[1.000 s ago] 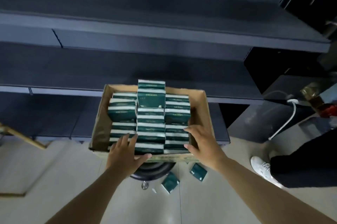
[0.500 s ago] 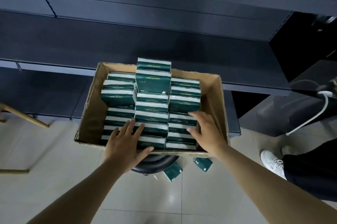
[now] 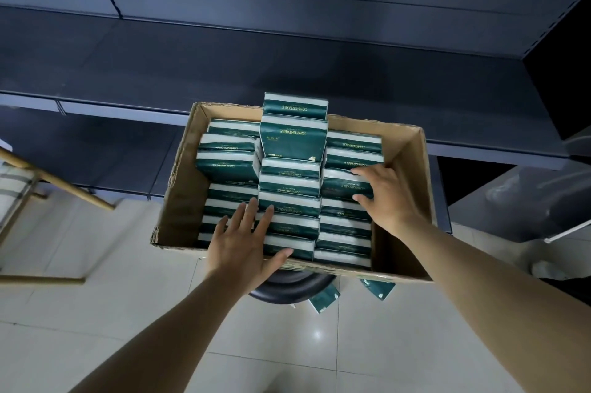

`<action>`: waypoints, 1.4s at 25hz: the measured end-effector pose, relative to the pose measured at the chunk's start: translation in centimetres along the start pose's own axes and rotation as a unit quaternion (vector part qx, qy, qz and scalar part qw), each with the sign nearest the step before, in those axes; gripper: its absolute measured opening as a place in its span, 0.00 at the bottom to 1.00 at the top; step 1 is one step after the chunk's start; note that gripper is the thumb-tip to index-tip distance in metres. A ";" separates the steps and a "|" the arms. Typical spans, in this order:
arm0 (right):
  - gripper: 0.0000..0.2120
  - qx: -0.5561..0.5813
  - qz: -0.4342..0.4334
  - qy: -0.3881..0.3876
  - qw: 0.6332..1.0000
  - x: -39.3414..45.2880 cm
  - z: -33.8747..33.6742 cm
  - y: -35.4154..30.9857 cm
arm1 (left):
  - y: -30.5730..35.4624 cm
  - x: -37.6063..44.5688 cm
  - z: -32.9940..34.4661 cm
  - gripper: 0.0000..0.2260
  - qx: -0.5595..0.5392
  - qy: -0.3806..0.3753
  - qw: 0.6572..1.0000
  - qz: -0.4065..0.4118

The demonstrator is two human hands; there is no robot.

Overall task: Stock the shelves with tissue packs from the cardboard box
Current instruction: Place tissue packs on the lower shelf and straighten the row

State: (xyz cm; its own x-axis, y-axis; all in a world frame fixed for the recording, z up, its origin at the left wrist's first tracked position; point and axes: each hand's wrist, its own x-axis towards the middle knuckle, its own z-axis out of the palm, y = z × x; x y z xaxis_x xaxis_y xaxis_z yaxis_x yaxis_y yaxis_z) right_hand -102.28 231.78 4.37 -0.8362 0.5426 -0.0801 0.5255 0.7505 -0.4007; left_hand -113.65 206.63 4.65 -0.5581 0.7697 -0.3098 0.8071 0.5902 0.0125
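Note:
A cardboard box (image 3: 180, 175) holds several dark green and white tissue packs (image 3: 293, 136) stacked in three rows, the middle row highest. My left hand (image 3: 243, 242) lies flat with spread fingers on the near packs of the left and middle rows. My right hand (image 3: 390, 197) reaches into the right row. Its thumb and fingers are curled round the end of one tissue pack (image 3: 340, 184) there. Dark, bare shelves (image 3: 224, 73) run behind the box.
The box sits on a round black stool (image 3: 287, 292). Two loose tissue packs (image 3: 324, 298) lie on the tiled floor under its near edge. A wooden frame (image 3: 64, 189) stands at the left, and a dark unit (image 3: 563, 73) at the right.
The view has dropped and closed in on the box. My right hand moved forward up the right row and took hold of a pack. My left hand slid slightly forward over the near packs.

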 end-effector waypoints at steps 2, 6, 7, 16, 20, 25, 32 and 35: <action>0.22 0.001 -0.001 0.003 1.000 0.1 0.2 0.0 | 0.0 0.1 0.1 0.51 0.006 0.002 1.000 -0.004; 0.20 0.007 -0.012 0.019 1.000 -0.1 -0.2 0.0 | 0.2 0.0 0.2 0.50 0.017 0.000 1.000 -0.010; 0.20 0.006 -0.013 0.021 1.000 -0.3 -0.3 0.0 | 0.3 0.0 0.2 0.50 0.017 0.001 1.000 -0.013; 0.19 0.018 -0.025 0.065 0.997 -4.7 -4.6 -2.2 | 0.6 -2.5 -1.2 0.42 0.035 0.003 0.999 -0.016; 0.18 0.026 -0.060 0.084 0.994 -6.0 -9.7 -6.3 | -1.1 -3.5 -6.9 0.37 0.036 0.055 0.998 0.006; 0.18 0.008 -0.136 0.131 0.982 -5.2 -18.5 -16.2 | -7.0 -4.8 -19.0 0.38 0.032 0.194 0.980 -0.010; 0.17 0.002 -0.201 0.247 0.948 -2.7 -29.4 -34.2 | -18.4 -7.4 -37.1 0.40 0.041 0.344 0.938 0.024; 0.17 0.022 -0.204 0.286 0.936 -1.6 -32.3 -40.9 | -23.3 -8.3 -42.9 0.40 0.052 0.402 0.914 0.034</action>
State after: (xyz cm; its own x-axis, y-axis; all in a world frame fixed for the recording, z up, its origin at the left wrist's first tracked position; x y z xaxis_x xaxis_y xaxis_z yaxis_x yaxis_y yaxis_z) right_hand -117.38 212.42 50.33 -0.7379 0.3378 0.5842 0.1640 0.9295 -0.3303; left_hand -136.06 196.90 47.76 -0.4341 0.7583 0.4864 0.8357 0.5406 -0.0969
